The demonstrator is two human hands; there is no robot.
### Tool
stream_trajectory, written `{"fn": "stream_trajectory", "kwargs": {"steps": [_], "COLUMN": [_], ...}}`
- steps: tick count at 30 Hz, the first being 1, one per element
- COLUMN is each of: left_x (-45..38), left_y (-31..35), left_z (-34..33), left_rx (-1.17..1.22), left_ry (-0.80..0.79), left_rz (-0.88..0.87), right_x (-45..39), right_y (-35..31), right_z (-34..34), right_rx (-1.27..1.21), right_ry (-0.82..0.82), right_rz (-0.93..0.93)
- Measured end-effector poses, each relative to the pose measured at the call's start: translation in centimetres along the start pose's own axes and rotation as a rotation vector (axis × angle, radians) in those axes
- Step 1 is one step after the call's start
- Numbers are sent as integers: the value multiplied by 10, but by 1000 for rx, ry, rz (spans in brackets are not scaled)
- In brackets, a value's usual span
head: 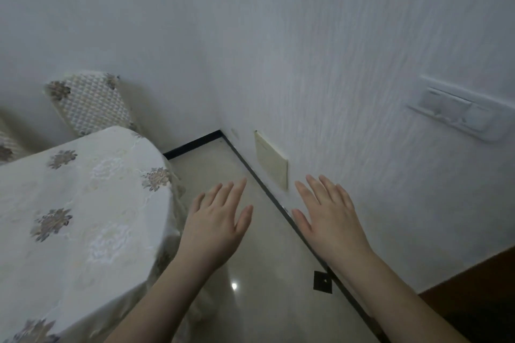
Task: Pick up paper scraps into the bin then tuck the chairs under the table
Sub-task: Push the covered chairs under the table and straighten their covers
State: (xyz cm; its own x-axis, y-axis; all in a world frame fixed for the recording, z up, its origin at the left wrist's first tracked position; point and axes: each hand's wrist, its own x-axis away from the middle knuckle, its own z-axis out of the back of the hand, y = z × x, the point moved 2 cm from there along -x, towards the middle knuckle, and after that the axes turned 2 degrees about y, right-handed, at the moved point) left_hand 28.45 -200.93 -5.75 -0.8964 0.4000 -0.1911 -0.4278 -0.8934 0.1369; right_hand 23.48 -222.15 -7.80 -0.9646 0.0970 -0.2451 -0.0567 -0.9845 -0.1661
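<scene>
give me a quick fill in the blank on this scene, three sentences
1. Both the left hand and the right hand hold ____.
2. The table is covered by a cloth with a ____ pattern.
3. The chair stands against the ____.

Missing words: nothing; floral; wall

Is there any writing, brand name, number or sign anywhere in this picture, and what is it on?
No readable text anywhere.
Switch panel on the wall: no legible marking, blurred.
Yellowish wall plate near the floor: blank as far as can be seen.
Tablecloth: floral pattern only, no words.
</scene>
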Motion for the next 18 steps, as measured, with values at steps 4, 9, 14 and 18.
{"fn": "stream_trajectory", "kwargs": {"steps": [4,9,14,18], "left_x": [-28,-60,-102,-142], "left_y": [-14,-51,-104,-156], "left_z": [-9,-21,-33,-40], "left_rx": [-48,-92,-124,-140], "left_ry": [7,1,73,91], "left_rz": [82,159,220,258], "right_x": [-47,-104,-178,-241], "right_y": [2,-21,-53,-84], "right_z": [-19,-42,-70,-88], "right_rx": [-29,-69,-59,-13], "right_ry": [-35,-74,-78,-85], "right_rz": [54,160,248,316]}}
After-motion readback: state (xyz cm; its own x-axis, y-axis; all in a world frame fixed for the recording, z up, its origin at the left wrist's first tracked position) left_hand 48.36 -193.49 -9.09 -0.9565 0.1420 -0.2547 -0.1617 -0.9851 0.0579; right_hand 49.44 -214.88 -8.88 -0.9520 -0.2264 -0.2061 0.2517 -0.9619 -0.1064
